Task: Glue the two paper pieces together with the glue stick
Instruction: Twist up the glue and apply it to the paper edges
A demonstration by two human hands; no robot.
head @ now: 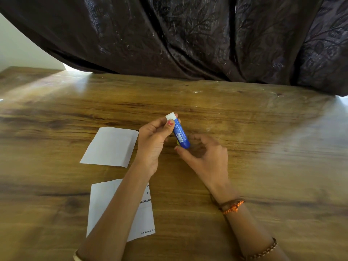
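Note:
A blue glue stick (180, 135) with a white tip is held tilted above the wooden table (263, 147). My left hand (153, 142) grips it near the white upper end. My right hand (205, 155) hovers at its lower blue end, fingers curled and apart, one fingertip close to the base; whether it touches I cannot tell. A blank white paper piece (111, 146) lies flat to the left of my left hand. A second white paper piece (101, 204) with printed text lies nearer to me, partly hidden under my left forearm.
A dark patterned curtain (207, 38) hangs along the table's far edge. Bright light patches fall on the table's far left and right. A pale wall (17, 49) shows at the upper left.

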